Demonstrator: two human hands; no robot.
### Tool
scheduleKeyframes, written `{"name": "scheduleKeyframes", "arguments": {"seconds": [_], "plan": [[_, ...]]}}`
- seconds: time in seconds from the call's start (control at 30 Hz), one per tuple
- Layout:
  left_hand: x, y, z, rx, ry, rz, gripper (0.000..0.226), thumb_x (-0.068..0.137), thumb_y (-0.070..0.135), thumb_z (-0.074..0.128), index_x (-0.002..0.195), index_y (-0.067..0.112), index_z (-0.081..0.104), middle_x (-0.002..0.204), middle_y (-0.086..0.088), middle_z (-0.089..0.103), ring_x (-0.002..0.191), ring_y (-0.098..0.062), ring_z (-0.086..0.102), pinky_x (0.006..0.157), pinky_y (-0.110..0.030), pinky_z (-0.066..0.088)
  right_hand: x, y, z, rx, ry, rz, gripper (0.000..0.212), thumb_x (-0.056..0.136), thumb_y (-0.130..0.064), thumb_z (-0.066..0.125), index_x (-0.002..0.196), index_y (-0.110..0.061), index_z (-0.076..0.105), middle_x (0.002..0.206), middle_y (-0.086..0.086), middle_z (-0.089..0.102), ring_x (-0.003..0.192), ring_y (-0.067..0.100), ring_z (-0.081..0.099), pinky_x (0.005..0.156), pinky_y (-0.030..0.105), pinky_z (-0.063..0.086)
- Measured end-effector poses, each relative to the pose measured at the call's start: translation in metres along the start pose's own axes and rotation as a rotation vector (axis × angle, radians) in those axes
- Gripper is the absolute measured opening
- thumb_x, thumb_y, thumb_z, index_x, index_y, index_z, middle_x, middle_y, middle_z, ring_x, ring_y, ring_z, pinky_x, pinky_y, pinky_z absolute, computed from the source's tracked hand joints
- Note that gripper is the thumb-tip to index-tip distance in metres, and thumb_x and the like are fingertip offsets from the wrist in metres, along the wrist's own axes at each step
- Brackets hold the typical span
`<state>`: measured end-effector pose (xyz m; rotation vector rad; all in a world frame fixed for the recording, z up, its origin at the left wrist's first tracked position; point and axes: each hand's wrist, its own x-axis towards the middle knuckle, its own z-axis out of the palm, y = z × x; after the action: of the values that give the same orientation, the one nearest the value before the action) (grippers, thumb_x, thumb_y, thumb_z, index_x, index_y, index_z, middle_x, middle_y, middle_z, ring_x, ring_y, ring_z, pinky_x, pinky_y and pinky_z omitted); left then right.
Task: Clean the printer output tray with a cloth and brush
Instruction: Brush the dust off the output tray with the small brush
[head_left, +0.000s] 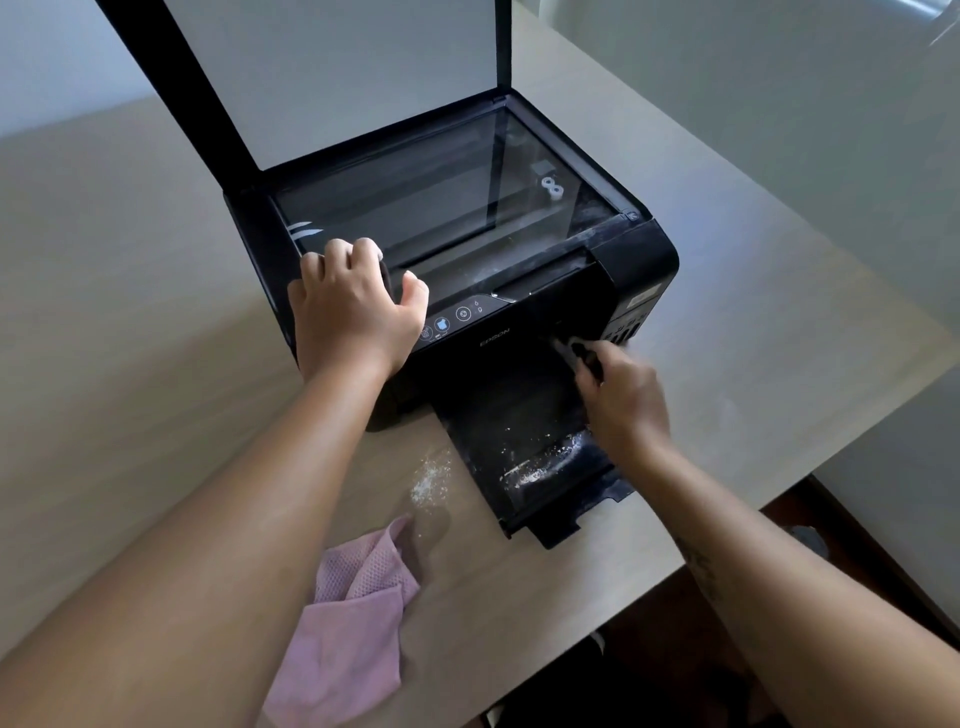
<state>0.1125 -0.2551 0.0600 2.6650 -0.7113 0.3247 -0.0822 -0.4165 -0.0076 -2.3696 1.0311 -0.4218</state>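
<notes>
Output tray (498, 415): extended from printer (641, 260) front; white dust (543, 467) near its lip.
Brush (576, 353): gripped by right hand (626, 410) fingers, at tray's inner end.
Left hand (353, 312): fingers clasped printer top.
Cloth (353, 597): on table (156, 249).
Advice: sweep lightly outward.

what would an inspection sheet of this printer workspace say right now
surface: beige table, white powder spilled left of the output tray
job's things: black printer, scanner lid raised; output tray pulled out, dusted with white specks; brush, blurred, at the tray's inner right; pink cloth lying on the table, unheld
clutter: nothing seen
hands: left hand grips the printer's front top edge; right hand holds the brush
cables: nothing seen
surroundings: pale wall behind, dark floor past the table's near edge
</notes>
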Motion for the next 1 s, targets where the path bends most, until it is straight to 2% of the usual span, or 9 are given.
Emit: {"name": "scheduleKeyframes", "arguments": {"seconds": [0.13, 0.23, 0.37, 0.47, 0.63, 0.73, 0.8, 0.9, 1.0], "plan": [[0.000, 0.000, 0.001, -0.002, 0.004, 0.004, 0.041, 0.088, 0.050, 0.044, 0.105, 0.015, 0.055, 0.111, -0.008, 0.054, 0.106, -0.033, 0.044, 0.092, -0.043, 0.034, -0.039, -0.018, 0.012, -0.042, -0.334, -0.387, 0.020, 0.092, -0.023, 0.059, 0.103, -0.006, 0.064, 0.085, 0.011, 0.067, 0.079, 0.031, 0.061, 0.064, 0.039, 0.049], [0.000, 0.000, 0.000, 0.001, 0.002, 0.002, 0.041, 0.088, 0.050, 0.045, 0.105, 0.015, 0.055, 0.111, -0.008, 0.055, 0.106, -0.033, 0.045, 0.092, -0.043, 0.034, -0.052, -0.035, 0.021, 0.291, -0.494, -0.227, 0.013, 0.092, -0.030, 0.062, 0.095, -0.019, 0.069, 0.072, -0.007, 0.067, 0.063, 0.006, 0.062, 0.057, 0.026, 0.052], [0.000, 0.000, 0.000, 0.000, 0.005, 0.005, 0.040, 0.088, 0.051, 0.044, 0.104, 0.015, 0.055, 0.110, -0.008, 0.055, 0.106, -0.033, 0.045, 0.091, -0.043, 0.034, -0.031, -0.013, 0.009, 0.327, -0.144, 0.134, 0.005, 0.093, -0.027, 0.061, 0.090, -0.026, 0.065, 0.072, 0.000, 0.070, 0.054, 0.005, 0.056, 0.051, 0.022, 0.041], [0.001, 0.001, 0.000, 0.004, 0.008, 0.005, 0.041, 0.088, 0.051, 0.044, 0.104, 0.015, 0.055, 0.110, -0.008, 0.055, 0.106, -0.033, 0.045, 0.091, -0.043, 0.034, -0.022, 0.004, -0.006, -0.056, 0.046, -0.016, 0.017, 0.093, -0.020, 0.059, 0.105, -0.011, 0.066, 0.094, 0.014, 0.071, 0.083, 0.031, 0.064, 0.064, 0.033, 0.047], [0.000, 0.000, 0.001, -0.003, 0.008, 0.005, 0.041, 0.087, 0.052, 0.044, 0.104, 0.016, 0.055, 0.111, -0.008, 0.054, 0.107, -0.033, 0.044, 0.092, -0.042, 0.034, -0.070, -0.040, 0.018, -0.043, -0.237, -0.455, 0.017, 0.088, -0.020, 0.065, 0.093, -0.003, 0.064, 0.070, 0.016, 0.063, 0.066, 0.036, 0.059, 0.047, 0.036, 0.042], [0.000, 0.001, 0.001, -0.002, 0.009, 0.002, 0.041, 0.087, 0.051, 0.044, 0.104, 0.016, 0.055, 0.111, -0.007, 0.055, 0.107, -0.033, 0.044, 0.091, -0.042, 0.033, -0.077, -0.058, 0.029, 0.271, -0.443, -0.255, 0.018, 0.093, -0.028, 0.059, 0.099, -0.013, 0.064, 0.080, 0.009, 0.068, 0.068, 0.024, 0.061, 0.058, 0.037, 0.050], [0.000, 0.000, 0.001, 0.001, 0.007, 0.004, 0.040, 0.088, 0.051, 0.044, 0.104, 0.016, 0.055, 0.111, -0.007, 0.055, 0.107, -0.033, 0.044, 0.091, -0.042, 0.033, -0.059, -0.057, 0.029, 0.366, -0.287, -0.034, 0.018, 0.094, -0.026, 0.059, 0.105, -0.015, 0.066, 0.083, 0.008, 0.070, 0.070, 0.022, 0.063, 0.062, 0.037, 0.052], [0.001, 0.000, 0.001, 0.001, 0.012, 0.008, 0.040, 0.087, 0.051, 0.044, 0.102, 0.016, 0.055, 0.109, -0.007, 0.055, 0.106, -0.032, 0.045, 0.090, -0.041, 0.034, -0.041, -0.053, 0.033, -0.009, -0.053, -0.151, 0.024, 0.097, -0.021, 0.053, 0.115, -0.009, 0.062, 0.093, 0.012, 0.070, 0.091, 0.032, 0.059, 0.066, 0.040, 0.049], [0.001, 0.000, 0.001, 0.000, 0.016, 0.005, 0.039, 0.087, 0.051, 0.044, 0.100, 0.016, 0.054, 0.108, -0.006, 0.055, 0.106, -0.032, 0.045, 0.089, -0.041, 0.034, -0.049, -0.070, 0.043, -0.080, -0.337, -0.394, 0.028, 0.093, -0.026, 0.053, 0.117, -0.015, 0.061, 0.098, 0.010, 0.068, 0.099, 0.031, 0.056, 0.067, 0.037, 0.049]]}}
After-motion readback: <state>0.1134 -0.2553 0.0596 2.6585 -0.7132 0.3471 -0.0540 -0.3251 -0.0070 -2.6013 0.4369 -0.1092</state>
